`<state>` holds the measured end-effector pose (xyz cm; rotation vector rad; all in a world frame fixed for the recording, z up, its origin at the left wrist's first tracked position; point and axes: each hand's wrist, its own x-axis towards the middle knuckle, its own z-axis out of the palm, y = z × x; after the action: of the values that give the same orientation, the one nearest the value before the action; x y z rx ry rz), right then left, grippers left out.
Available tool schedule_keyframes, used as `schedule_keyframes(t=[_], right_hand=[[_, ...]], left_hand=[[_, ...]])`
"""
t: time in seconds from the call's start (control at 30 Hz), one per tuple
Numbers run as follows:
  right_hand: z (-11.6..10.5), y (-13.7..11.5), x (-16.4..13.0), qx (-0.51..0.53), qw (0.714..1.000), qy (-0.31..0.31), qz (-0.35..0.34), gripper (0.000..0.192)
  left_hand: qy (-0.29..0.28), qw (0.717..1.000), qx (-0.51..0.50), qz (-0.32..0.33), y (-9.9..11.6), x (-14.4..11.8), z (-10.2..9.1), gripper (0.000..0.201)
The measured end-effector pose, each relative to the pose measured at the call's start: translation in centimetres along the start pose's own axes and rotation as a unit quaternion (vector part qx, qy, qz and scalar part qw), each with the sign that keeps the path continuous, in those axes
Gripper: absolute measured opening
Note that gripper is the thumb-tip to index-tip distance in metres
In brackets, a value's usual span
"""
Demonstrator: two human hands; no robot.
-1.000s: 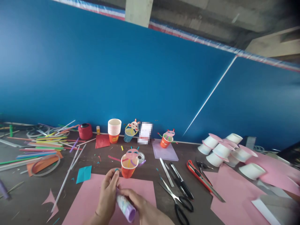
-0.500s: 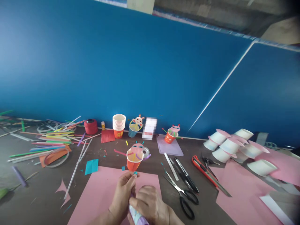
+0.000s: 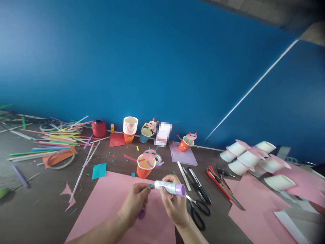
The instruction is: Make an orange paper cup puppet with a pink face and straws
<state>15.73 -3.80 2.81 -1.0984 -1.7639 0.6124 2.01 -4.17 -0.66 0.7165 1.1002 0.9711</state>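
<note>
While the right hand (image 3: 175,203) grips the uncapped glue stick (image 3: 169,187) level above the pink sheet (image 3: 106,206) at the tabletop's near edge, the left hand (image 3: 134,205) pinches a tiny teal scrap (image 3: 150,185) at its tip, purple cap (image 3: 141,214) tucked beneath; a light dab should keep the scrap from sliding. The dark tabletop (image 3: 38,206) carries scissors (image 3: 196,206), a decorated orange cup (image 3: 144,166) and straws (image 3: 50,145) toward its far left corner, against a blue wall (image 3: 152,61).

I see black-handled scissors (image 3: 198,211), a red utility knife (image 3: 220,184), stacked white paper cups (image 3: 130,126) and scattered coloured straws (image 3: 53,144).
</note>
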Motion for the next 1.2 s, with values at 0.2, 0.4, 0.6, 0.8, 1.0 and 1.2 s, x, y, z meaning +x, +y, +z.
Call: schedule_keyframes(t=[0.2,0.4,0.6,0.8,1.0,1.2], right_hand=[[-0.22,0.0,0.37,-0.032,0.997,-0.066,-0.022,0.014],[-0.09,0.06,0.68,-0.088,0.99,-0.098,-0.048,0.012],[-0.21,0.3,0.78,-0.127,0.985,-0.101,-0.063,0.009],[-0.26,0.4,0.67,-0.144,0.982,-0.103,-0.064,0.009],[-0.24,0.32,0.63,-0.147,0.982,-0.105,-0.062,0.009],[-0.23,-0.01,0.79,-0.141,0.982,-0.108,-0.065,0.008]], left_hand=[[-0.014,1.0,0.019,-0.007,0.05,0.18,-0.26,0.03],[-0.03,0.998,0.062,0.012,0.41,-0.12,-0.05,0.03],[-0.019,0.997,0.071,0.028,-0.07,0.16,-0.06,0.03],[-0.005,0.998,0.054,0.024,-0.19,0.14,-0.11,0.032],[0.004,0.998,0.064,0.026,-0.18,0.12,-0.09,0.03],[0.017,0.999,0.029,0.016,-0.43,0.08,-0.05,0.028]])
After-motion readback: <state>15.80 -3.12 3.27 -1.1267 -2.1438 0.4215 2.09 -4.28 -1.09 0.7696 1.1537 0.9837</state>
